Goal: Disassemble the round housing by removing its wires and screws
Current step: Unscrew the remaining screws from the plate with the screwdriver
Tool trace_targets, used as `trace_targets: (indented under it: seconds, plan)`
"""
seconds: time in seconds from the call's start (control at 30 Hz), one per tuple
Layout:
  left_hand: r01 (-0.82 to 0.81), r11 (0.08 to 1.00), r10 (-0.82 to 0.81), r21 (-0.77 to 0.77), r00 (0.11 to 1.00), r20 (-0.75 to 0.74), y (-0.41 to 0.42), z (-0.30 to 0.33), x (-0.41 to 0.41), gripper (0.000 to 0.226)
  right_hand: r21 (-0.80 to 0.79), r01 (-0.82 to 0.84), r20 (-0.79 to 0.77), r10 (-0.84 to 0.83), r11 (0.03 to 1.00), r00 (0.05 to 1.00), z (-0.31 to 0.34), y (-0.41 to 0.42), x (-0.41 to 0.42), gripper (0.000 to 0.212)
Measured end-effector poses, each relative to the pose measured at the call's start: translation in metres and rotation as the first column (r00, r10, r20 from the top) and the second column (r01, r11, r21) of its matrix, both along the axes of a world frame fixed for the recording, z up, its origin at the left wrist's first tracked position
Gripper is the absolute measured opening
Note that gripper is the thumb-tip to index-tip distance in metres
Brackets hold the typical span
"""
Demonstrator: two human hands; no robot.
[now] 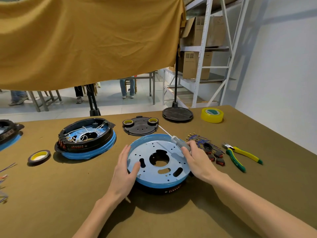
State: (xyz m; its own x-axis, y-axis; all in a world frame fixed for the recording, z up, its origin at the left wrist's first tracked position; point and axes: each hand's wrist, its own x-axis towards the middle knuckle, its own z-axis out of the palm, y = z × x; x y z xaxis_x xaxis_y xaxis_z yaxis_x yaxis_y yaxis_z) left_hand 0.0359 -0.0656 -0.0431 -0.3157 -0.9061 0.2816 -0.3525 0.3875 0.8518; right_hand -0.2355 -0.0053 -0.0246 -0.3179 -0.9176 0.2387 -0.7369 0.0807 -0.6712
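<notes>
Head view showed the round housing with its pale blue metal plate and blue rim point(158, 162) lying on the olive-brown table point(51, 194), just in front of the person. No wires were visible on its upper face, only bare holes and slots; whether screws stayed in it I could not tell. The left hand point(126, 170) rested flat on the left rim with straight fingers. The right hand point(197, 158) gripped the grey-handled screwdriver point(180, 143) at the right rim. Beside it lay a bundle of blue wires with red switches point(208, 148), so I judged the wire step done for this unit. A second black and blue housing point(85, 140), to the left, had white wires inside and seemed to be left. Green and yellow pliers point(240, 155) lay close on the right, and the black round cover point(140, 126) behind. Toward the near edge the table offered more open room.
</notes>
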Motion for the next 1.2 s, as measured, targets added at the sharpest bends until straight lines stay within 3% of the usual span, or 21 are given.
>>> trace_targets:
  seconds: [0.13,0.2,0.27,0.33,0.43,0.6,0.7,0.87,0.93,1.03,1.2]
  plan:
    - [-0.295,0.954,0.272,-0.057,0.93,-0.247,0.009,0.002,0.007,0.04,-0.061,-0.079,-0.017,0.078,0.995,0.997,0.015,-0.011,-0.008,0.019]
    - [-0.38,0.921,0.346,-0.086,0.9,-0.266,0.007,0.0,0.011,0.015,-0.113,-0.068,-0.054,0.063,0.991,0.997,0.028,-0.019,-0.009,0.021]
    - [-0.334,0.94,0.315,-0.074,0.93,-0.188,0.0,0.0,0.01,0.028,-0.184,-0.047,0.045,0.056,0.982,0.997,0.035,-0.021,-0.004,0.02]
    - [-0.241,0.968,0.248,0.076,0.963,-0.103,-0.008,0.002,0.005,0.045,-0.229,-0.013,0.144,0.047,0.973,0.988,0.034,-0.014,0.006,0.017]
    - [-0.104,0.956,0.157,0.274,0.971,-0.178,-0.006,0.001,-0.006,0.049,-0.249,0.023,0.177,0.022,0.968,0.984,0.011,0.001,0.024,0.014]
    - [-0.306,0.938,0.324,0.161,0.941,-0.1,0.017,-0.011,-0.011,0.037,-0.233,0.122,0.212,-0.072,0.965,0.975,-0.004,-0.011,0.03,0.022]
    - [-0.345,0.907,0.382,0.241,0.916,-0.126,0.007,-0.013,0.002,0.03,-0.25,0.108,0.19,-0.06,0.962,0.98,0.02,-0.021,0.006,0.025]
    - [-0.249,0.933,0.217,0.258,0.965,0.147,-0.008,-0.008,-0.006,0.033,-0.298,0.111,0.152,-0.067,0.948,0.986,0.017,-0.005,0.013,0.028]
    - [-0.245,0.929,0.201,0.275,0.963,0.178,-0.004,-0.009,-0.014,0.034,-0.317,0.095,0.092,-0.069,0.944,0.993,0.004,0.006,0.032,0.029]
    - [-0.217,0.922,0.22,0.32,0.975,0.029,0.007,-0.009,-0.019,0.029,-0.315,0.092,0.004,-0.095,0.945,0.995,-0.005,0.009,0.044,0.033]
    - [-0.052,0.84,0.262,0.54,0.911,-0.32,0.014,0.003,-0.017,0.031,-0.255,0.145,0.155,-0.108,0.956,0.982,0.014,-0.002,0.024,0.032]
